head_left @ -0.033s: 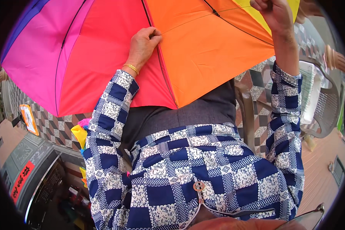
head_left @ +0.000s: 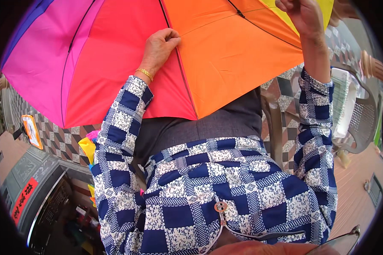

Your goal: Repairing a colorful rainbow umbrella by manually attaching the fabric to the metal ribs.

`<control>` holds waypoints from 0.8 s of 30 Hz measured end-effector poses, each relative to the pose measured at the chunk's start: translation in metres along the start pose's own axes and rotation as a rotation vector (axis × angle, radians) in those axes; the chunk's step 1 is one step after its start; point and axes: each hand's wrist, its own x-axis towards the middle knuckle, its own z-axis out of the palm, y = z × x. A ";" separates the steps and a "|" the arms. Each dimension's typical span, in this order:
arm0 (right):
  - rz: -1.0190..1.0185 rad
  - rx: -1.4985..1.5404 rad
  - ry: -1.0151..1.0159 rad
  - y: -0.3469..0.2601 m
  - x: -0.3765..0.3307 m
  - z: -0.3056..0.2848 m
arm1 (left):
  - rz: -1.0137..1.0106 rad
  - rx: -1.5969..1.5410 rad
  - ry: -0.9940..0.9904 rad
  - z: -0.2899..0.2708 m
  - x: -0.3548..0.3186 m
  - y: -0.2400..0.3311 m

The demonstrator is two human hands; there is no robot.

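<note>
A rainbow-coloured umbrella [head_left: 230, 63] lies spread across my lap, its inner side with dark ribs facing me. My left hand [head_left: 159, 46] pinches the seam between the red and orange panels, where a rib runs. A fine thread [head_left: 217, 20] stretches from there across the orange panel toward my right hand [head_left: 305, 18]. That hand is raised over the yellow panel at the top right, its fingers curled together at the thread's far end. The top edge of the picture cuts off part of it. Whether a needle is in either hand cannot be made out.
A brown plastic chair [head_left: 361, 102] with a pale cloth [head_left: 342, 100] over it stands at the right. Bright yellow and pink fabric [head_left: 87, 148] shows beside my left arm. An orange-edged white object [head_left: 32, 131] rests on the patterned tile floor [head_left: 61, 142] farther left.
My left thumb and fingers have closed slightly more at the seam. Both hands have shifted only a little, and the umbrella lies almost as before.
</note>
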 end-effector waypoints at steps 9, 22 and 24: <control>0.096 -1.947 0.292 0.115 0.012 -0.105 | -0.341 -0.656 -0.011 -0.021 0.004 0.035; 0.057 -1.307 0.734 0.160 0.036 -0.138 | -0.374 -0.868 0.136 -0.016 -0.001 0.007; -0.050 -1.315 0.743 0.153 0.035 -0.138 | -0.396 -0.919 0.177 -0.016 0.000 0.009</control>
